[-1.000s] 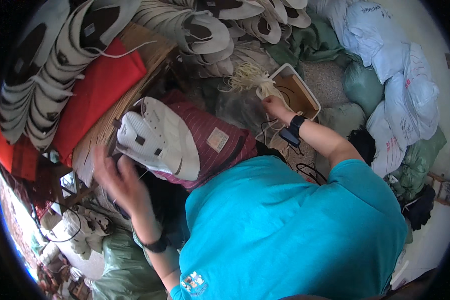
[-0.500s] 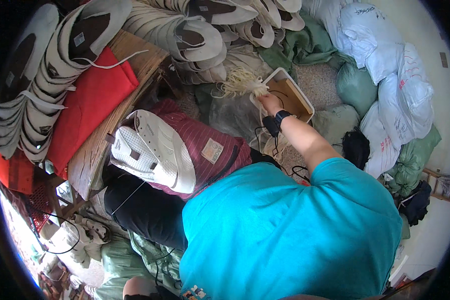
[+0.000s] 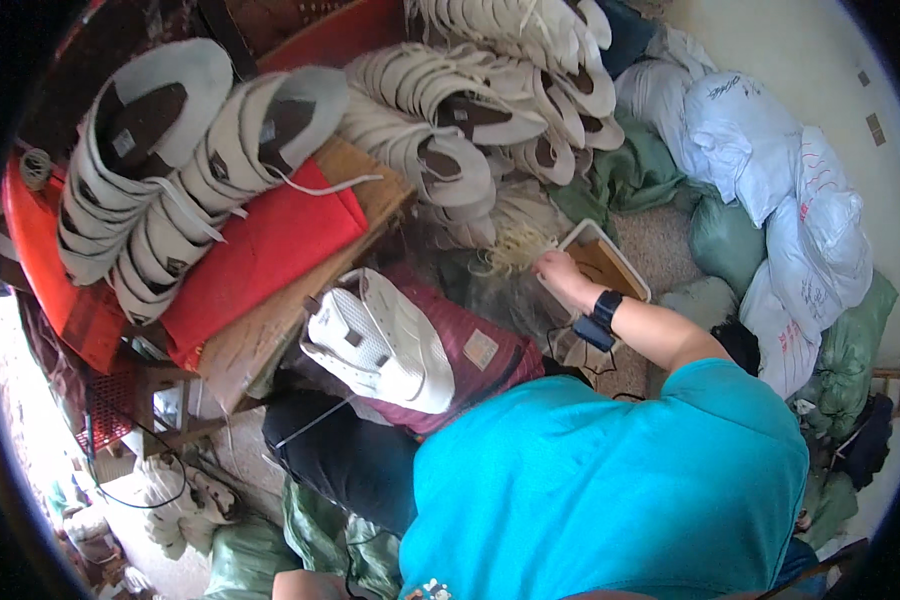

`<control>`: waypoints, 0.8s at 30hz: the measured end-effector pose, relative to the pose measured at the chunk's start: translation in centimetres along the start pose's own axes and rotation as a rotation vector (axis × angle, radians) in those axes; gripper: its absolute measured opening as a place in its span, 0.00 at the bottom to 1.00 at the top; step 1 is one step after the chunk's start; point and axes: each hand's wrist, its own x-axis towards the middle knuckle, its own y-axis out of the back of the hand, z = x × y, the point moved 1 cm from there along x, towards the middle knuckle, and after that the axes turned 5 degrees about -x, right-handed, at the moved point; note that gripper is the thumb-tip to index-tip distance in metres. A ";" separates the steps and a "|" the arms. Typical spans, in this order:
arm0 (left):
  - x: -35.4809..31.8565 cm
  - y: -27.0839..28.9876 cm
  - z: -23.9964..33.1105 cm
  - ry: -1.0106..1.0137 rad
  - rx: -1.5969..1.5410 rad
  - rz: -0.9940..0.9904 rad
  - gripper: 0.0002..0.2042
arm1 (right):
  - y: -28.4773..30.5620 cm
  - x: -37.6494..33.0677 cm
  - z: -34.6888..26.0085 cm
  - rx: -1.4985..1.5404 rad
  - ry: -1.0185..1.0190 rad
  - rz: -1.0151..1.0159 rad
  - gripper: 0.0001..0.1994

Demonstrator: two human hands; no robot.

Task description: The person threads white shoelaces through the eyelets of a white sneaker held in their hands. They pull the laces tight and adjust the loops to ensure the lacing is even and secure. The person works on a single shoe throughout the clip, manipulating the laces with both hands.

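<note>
My right hand (image 3: 562, 278) reaches out past my knees to a bundle of cream shoelaces (image 3: 518, 250). Its fingers are closed at the end of the bundle, beside a white-rimmed box (image 3: 625, 262) with a brown inside. A dark watch is on that wrist, and a small dark box with a cord (image 3: 592, 332) hangs just below it. On the maroon striped cloth (image 3: 485, 345) over my lap rests a white mesh shoe upper (image 3: 395, 350), touched by neither hand. Only a bit of bare left arm shows at the lower edge; my left hand is out of view.
Nested stacks of off-white shoe uppers (image 3: 220, 165) stand on a wooden bench (image 3: 260, 340) with red cloth (image 3: 290, 245). More stacked uppers (image 3: 460, 110) lie beyond. White sacks (image 3: 745, 130) and green sacks (image 3: 725, 240) line the right wall. A red crate (image 3: 105, 415) sits lower left.
The whole view has swung, so bench, shoe upper and sacks sit farther right and lower. My right hand stays at the shoelaces beside the box, its arm bent a little more.
</note>
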 end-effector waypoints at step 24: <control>-1.1 3.5 -0.4 -0.019 -0.145 0.008 0.22 | 3.7 -3.5 -31.8 0.633 0.042 -0.829 0.09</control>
